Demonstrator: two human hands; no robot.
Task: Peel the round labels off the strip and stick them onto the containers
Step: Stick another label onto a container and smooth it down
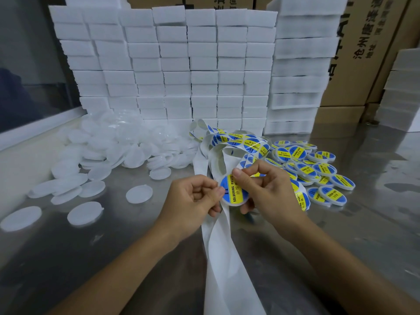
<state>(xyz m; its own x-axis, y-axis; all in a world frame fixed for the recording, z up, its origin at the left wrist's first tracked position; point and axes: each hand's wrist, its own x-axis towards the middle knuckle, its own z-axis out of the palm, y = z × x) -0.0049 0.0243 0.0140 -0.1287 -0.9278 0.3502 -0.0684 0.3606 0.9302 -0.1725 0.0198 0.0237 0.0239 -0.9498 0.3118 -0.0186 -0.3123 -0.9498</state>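
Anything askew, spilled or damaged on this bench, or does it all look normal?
Nothing looks damaged. The label strip lies in a loose tangle, its spent backing trailing off the near edge. Unlabelled containers sprawl in a heap at left, labelled containers pile at right. Both hands hold one container.

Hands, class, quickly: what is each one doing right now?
Left hand: fingers curled, pinching the left edge of the round label.
Right hand: pinching the same label's top edge with thumb and fingers.

Unlabelled containers [109, 153] lie left on the worktop [375, 201], labelled containers [318, 169] right, the strip [229, 258] between them. Foam blocks [177, 64] stack behind, cartons [363, 53] behind those.
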